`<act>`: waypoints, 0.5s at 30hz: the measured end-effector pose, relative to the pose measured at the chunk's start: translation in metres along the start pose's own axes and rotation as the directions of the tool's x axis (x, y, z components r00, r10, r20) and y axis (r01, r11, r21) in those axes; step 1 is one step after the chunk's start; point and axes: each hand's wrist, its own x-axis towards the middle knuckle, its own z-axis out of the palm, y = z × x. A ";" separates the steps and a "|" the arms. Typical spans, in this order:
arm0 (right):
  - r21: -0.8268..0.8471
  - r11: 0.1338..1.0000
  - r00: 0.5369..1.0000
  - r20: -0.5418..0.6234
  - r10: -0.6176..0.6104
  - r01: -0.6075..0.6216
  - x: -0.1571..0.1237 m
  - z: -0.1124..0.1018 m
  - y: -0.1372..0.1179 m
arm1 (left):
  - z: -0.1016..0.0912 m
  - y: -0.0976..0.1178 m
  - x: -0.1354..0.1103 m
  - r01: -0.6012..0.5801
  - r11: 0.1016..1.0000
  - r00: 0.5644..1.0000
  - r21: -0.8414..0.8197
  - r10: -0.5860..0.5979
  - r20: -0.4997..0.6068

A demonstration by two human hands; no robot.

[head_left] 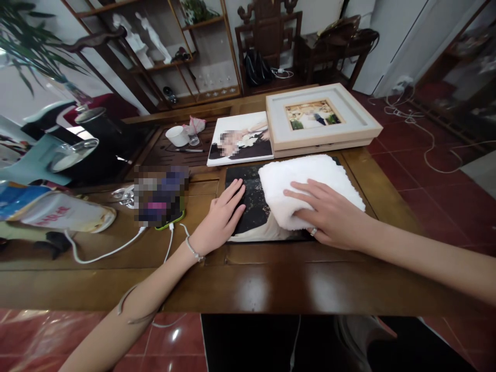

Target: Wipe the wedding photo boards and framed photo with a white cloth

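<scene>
Head view: the left hand (221,214), fingers spread, rests on the nine-o'clock edge of the dark photo panel (251,206) on the table (271,279); the right hand (336,217), fingers holding a white cloth (320,170), presses toward three o'clock. Flat, even pressure should wipe best.

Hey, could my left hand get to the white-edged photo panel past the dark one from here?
Probably yes: the left hand only rests its fingers on the dark panel, and nothing appears to stand between it and the photo panel just beyond.
</scene>
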 end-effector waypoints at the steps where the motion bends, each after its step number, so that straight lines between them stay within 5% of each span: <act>1: 0.002 1.000 1.000 -0.001 0.001 -0.001 0.000 0.001 -0.001 | 0.000 0.000 0.000 -0.001 1.000 1.000 0.000 0.001 0.000; 11: 0.054 0.992 0.992 -0.055 -0.115 0.118 -0.022 0.002 -0.054 | -0.001 0.000 -0.001 0.000 1.000 1.000 0.009 0.000 0.004; 15: 0.066 0.989 0.991 -0.034 -0.131 0.133 -0.020 0.001 -0.054 | -0.001 0.000 -0.001 0.000 1.000 1.000 0.011 0.000 0.009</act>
